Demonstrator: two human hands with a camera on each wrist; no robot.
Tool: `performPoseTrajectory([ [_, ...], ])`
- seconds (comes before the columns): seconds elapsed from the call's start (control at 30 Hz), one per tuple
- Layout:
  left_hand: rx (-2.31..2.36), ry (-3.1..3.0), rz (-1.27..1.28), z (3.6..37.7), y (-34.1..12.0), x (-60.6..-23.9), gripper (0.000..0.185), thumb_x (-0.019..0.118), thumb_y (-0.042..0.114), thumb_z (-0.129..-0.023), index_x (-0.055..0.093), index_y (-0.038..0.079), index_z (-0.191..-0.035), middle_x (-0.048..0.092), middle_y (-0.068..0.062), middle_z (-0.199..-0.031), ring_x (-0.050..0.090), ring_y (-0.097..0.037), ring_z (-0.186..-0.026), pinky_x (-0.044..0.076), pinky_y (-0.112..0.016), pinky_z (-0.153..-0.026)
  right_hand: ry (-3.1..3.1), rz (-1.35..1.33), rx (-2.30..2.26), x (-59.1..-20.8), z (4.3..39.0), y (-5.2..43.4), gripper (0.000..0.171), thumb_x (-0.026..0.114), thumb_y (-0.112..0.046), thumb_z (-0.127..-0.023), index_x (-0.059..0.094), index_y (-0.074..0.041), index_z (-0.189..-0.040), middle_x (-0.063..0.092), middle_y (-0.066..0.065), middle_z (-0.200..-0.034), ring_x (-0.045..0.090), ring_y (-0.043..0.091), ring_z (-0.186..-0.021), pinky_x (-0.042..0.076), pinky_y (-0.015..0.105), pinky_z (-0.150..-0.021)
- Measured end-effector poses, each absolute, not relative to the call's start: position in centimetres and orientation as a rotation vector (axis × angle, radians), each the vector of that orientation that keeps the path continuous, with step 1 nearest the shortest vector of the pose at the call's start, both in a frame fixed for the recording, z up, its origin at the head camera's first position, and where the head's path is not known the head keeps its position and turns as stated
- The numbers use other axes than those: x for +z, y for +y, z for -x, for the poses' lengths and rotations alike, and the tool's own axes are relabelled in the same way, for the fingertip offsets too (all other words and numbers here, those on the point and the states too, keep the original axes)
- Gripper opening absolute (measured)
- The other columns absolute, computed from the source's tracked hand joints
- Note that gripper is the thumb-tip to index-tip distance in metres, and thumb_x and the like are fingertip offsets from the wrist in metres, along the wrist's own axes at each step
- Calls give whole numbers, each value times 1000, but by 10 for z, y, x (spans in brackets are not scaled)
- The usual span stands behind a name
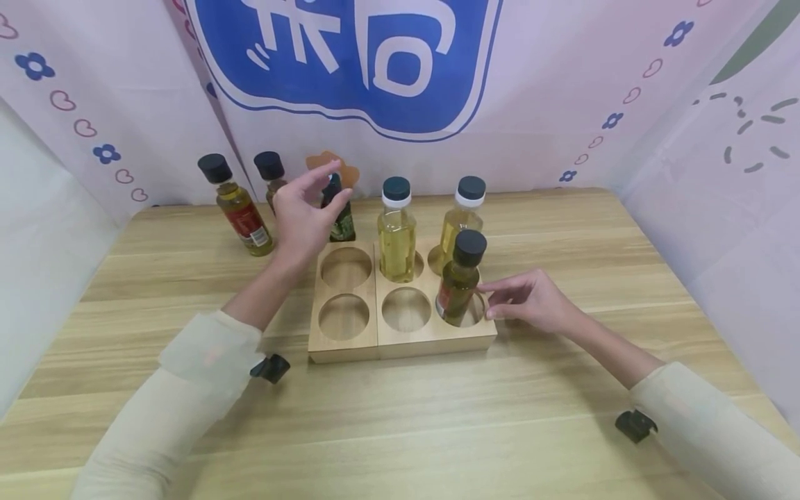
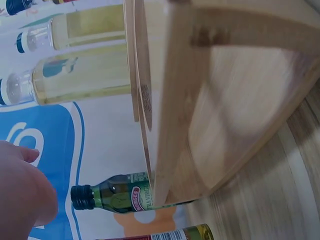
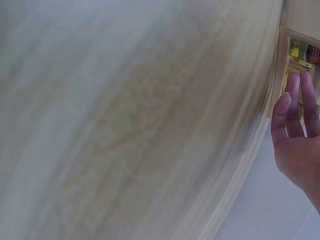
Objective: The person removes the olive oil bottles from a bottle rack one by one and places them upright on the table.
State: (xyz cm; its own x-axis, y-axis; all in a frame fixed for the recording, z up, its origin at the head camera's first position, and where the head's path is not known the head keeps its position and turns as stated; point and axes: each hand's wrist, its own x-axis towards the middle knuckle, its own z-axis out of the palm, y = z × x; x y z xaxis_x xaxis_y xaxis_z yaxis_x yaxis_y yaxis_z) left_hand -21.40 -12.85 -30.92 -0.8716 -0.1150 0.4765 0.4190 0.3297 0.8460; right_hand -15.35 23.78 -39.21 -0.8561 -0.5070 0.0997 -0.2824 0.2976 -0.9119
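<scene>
Your left hand (image 1: 304, 215) hovers raised at the back of the table (image 1: 562, 417), fingers loosely spread and relaxed, holding nothing; its fingertips sit just in front of the cap of the dark green bottle (image 1: 340, 215), which stands on the table right behind the wooden rack (image 1: 350, 344). From the head view you cannot tell whether a fingertip touches that cap (the left wrist view shows the bottle clear of the hand). Two more bottles stand to the left of it: the red-label oil bottle (image 1: 240, 208) and, partly hidden behind your hand, the brown bottle (image 1: 271, 177).

Your right hand (image 1: 531, 302) rests low beside the rack's front right corner, fingers extended and together, tips at the rim of the hole that holds the small olive-oil bottle (image 1: 459, 281). That bottle stands upright in the front right hole. Two pale-oil bottles (image 1: 396, 232) fill the middle and right back holes. The remaining three holes show bare wood.
</scene>
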Motion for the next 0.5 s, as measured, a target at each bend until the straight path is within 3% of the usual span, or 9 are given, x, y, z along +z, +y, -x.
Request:
performPoseTrajectory([
  [0.5, -1845, -2306, 427, 195, -114, -313, 37, 71, 20, -101, 67, 2, -134, 70, -10, -133, 67, -19, -121, 53, -28, -107, 2345, 695, -1597, -393, 153, 237, 41, 82, 9, -81, 70, 11, -121, 77, 20, -92, 74, 13, -80, 60, 23, -62],
])
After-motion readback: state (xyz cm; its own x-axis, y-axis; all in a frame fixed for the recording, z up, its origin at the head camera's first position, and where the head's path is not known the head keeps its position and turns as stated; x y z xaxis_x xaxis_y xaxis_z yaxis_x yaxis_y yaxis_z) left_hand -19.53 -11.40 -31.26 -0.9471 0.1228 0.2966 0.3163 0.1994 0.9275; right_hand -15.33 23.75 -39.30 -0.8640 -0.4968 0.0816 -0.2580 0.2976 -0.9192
